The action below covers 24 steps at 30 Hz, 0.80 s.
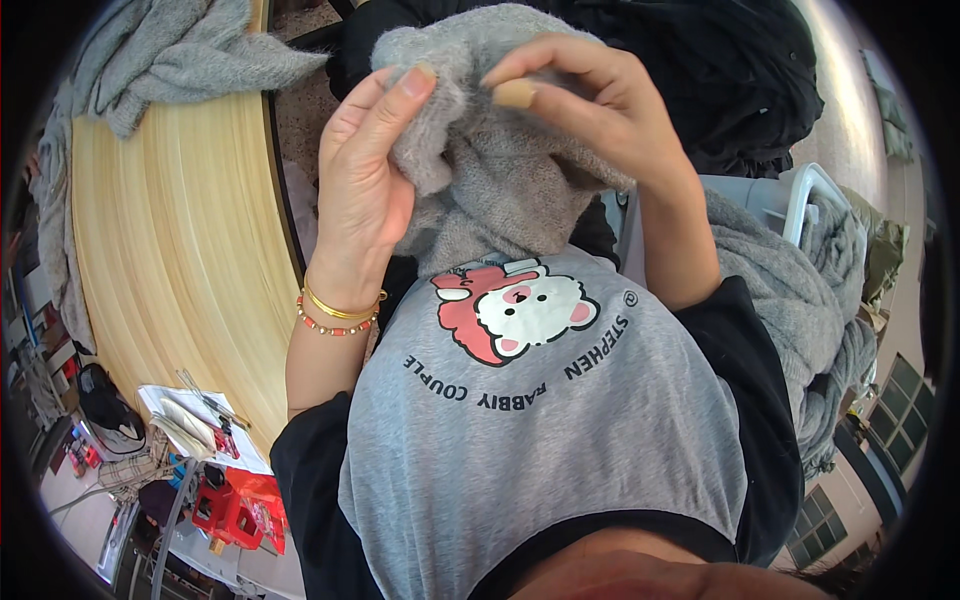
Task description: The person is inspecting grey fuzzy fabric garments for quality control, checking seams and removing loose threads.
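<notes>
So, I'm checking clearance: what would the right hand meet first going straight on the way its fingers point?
Probably the fuzzy grey knitted fabric pinched in the left hand; depth is unclear, so the right hand might pass over it instead.

The grey garment (510, 200) was made of matt, fuzzy knitted cloth, and the same hairy texture was shown by the grey pile (780, 300). A smooth wood-grain surface with a soft sheen was presented by the table (180, 250). Polished, gold-coloured metal was seen in the bangle (340, 311). The shirt (550, 450) was cut from smooth, matt cloth. Glossy plastic was shown by the red basket (228, 515), translucent plastic by the tub (803, 195); a dull, rubber-like finish was borne by the tan fingertip cover (515, 94).
</notes>
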{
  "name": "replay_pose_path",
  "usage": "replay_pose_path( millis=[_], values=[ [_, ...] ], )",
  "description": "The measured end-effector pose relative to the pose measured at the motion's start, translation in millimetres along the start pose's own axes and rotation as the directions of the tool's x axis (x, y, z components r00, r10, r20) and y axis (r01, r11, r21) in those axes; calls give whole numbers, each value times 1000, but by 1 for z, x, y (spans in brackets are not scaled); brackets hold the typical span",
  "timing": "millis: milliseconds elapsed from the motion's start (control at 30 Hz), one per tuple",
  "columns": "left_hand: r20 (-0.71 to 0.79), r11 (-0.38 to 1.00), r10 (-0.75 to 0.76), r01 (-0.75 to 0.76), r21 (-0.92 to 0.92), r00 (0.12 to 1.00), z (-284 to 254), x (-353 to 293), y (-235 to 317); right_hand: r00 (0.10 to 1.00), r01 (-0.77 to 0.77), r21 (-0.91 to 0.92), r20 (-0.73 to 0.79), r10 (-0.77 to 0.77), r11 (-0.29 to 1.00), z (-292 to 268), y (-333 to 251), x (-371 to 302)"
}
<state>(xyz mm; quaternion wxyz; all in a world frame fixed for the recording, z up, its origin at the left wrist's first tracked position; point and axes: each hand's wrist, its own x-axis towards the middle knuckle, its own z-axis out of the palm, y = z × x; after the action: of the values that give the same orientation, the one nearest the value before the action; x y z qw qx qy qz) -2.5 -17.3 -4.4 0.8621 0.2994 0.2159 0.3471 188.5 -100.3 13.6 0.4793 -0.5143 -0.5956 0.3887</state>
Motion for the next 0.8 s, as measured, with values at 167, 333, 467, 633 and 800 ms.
replay_pose_path(
  millis=[167, 333, 467, 633, 800],
  values=[
    [-79, 990, 140, -140, 6, 987, -9, 4, 15, 971, -177, -31, -166, 169, 984, -45, 16, -20],
    [-74, 983, 177, -174, 51, 981, -9, 6, 16, 919, -260, -72, -326, 224, 963, -65, 20, -34],
    [15, 943, 261, -259, 207, 965, 1, 5, 14, 894, 250, -598, -159, -418, 762, -51, -9, -29],
    [305, 684, 343, -459, 567, 888, 15, 8, 11, 675, 702, -595, 383, -630, 390, -12, -35, -11],
    [285, 766, 236, -359, 534, 929, 19, -4, 8, 659, 653, -618, 180, -730, 438, 3, -36, 0]
  ],
)
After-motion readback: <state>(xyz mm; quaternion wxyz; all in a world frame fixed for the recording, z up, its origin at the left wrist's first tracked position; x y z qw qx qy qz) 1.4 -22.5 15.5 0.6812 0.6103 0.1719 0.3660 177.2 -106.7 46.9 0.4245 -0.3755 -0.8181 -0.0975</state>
